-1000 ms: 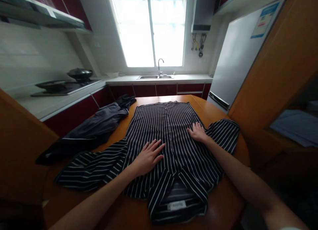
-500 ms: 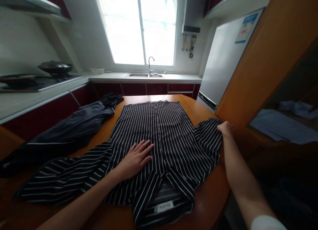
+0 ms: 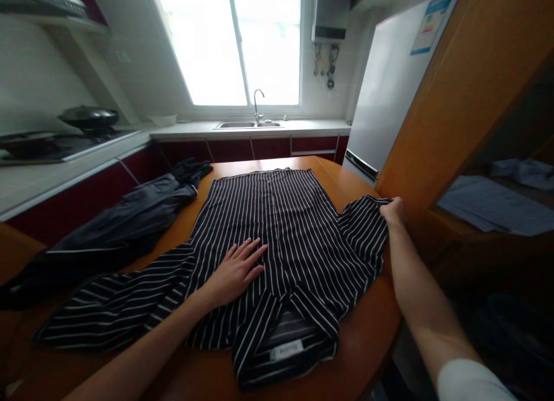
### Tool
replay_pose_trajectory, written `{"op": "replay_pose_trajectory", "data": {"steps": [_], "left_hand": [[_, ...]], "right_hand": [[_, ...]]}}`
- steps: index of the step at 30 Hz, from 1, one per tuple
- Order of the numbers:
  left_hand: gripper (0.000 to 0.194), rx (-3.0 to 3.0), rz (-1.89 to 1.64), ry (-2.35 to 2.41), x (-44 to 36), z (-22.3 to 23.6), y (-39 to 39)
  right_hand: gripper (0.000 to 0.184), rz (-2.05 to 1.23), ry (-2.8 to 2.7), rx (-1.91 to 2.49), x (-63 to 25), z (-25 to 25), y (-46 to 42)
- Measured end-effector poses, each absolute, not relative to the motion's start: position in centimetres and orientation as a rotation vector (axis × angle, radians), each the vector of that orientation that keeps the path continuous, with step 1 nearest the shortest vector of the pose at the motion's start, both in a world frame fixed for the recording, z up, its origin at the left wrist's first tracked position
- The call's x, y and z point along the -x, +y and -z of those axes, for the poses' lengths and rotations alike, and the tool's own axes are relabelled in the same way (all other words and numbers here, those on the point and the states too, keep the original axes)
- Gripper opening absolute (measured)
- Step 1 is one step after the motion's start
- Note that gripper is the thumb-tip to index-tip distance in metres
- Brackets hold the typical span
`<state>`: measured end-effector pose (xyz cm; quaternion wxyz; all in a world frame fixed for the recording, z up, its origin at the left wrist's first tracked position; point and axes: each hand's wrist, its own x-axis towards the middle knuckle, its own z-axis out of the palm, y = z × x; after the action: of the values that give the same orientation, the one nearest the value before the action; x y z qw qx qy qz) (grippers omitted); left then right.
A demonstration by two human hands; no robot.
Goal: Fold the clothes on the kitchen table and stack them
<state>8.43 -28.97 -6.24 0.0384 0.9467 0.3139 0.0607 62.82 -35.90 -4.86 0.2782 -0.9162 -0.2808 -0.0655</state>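
Note:
A black shirt with white stripes lies spread on a wooden table, its collar towards me and its hem at the far side. My left hand rests flat on the shirt's front, fingers apart, left of the button line. At the right, my right hand pinches the end of the shirt's right-side sleeve. The left-side sleeve stretches out over the table to the left. Inside the open collar a white label shows.
Dark clothing lies in a heap along the table's left edge. Beyond the table are a counter with a sink and a stove with a wok. A fridge and a wooden cabinet frame stand at the right.
My view has tipped slightly downward, so the room sits a little higher. My right hand still grips the sleeve end, which looks slightly raised. My left hand stays flat on the shirt.

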Motion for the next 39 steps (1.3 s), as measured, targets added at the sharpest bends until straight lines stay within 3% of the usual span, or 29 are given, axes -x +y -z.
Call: {"op": "replay_pose_trajectory", "data": {"steps": [8,11,14,16,19,27,33,39], "left_hand": [[0.057,-2.865,-0.181,0.971,-8.9,5.8,-29.3],[0.057,-2.860,-0.176,0.974,-8.9,5.7,-29.3],[0.057,-2.870,-0.157,0.977,-8.9,5.5,-29.3],[0.057,-2.876,-0.153,0.976,-8.8,5.5,-29.2],[0.059,-2.865,-0.157,0.978,-8.8,5.7,-29.1],[0.056,-2.769,-0.344,0.932,-9.2,3.9,-28.7],[0.044,-2.948,-0.328,0.747,-13.9,0.3,-26.3],[0.036,-3.130,-0.259,0.529,-18.8,0.9,-24.1]], "right_hand": [[0.053,0.397,-1.038,1.705,-54.3,-1.5,-34.7],[0.052,0.133,-1.325,1.435,-48.2,-2.1,-34.2],[0.060,-0.362,-1.685,1.204,-43.5,-2.0,-34.1],[0.053,-0.617,-1.849,1.085,-42.5,-2.0,-34.2],[0.035,-0.663,-1.755,1.106,-44.4,-2.0,-34.1],[0.017,-0.351,-1.055,1.501,-53.2,2.0,-31.0],[0.015,-0.437,-1.422,1.627,-52.0,2.2,-27.4],[0.018,-0.690,-1.866,1.705,-51.3,2.6,-25.9]]}}
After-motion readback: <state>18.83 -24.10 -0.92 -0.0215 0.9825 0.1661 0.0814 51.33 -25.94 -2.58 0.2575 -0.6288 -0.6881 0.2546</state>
